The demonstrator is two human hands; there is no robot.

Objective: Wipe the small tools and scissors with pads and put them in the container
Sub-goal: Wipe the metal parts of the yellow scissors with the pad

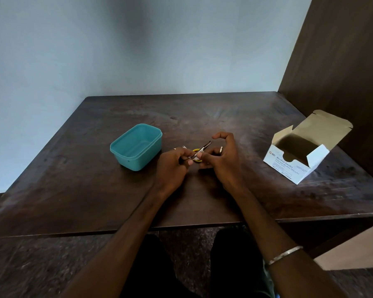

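Note:
My left hand (173, 166) grips a thin metal tool (205, 145) whose tip sticks out up and to the right. My right hand (221, 157) pinches a small white pad (200, 149) around the tool's shaft, with the index finger and thumb curled apart above. Under my hands lie yellow-handled scissors (196, 150), mostly hidden. A small metal piece (184, 146) shows just beyond my left knuckles. The teal container (136, 146) stands open to the left of my hands, and nothing shows inside it.
An open white box of alcohol swabs (297, 155) stands at the right of the dark wooden table (95, 190), its lid flap raised. A dark wooden panel (342, 72) rises behind it. A pale wall runs along the far and left sides.

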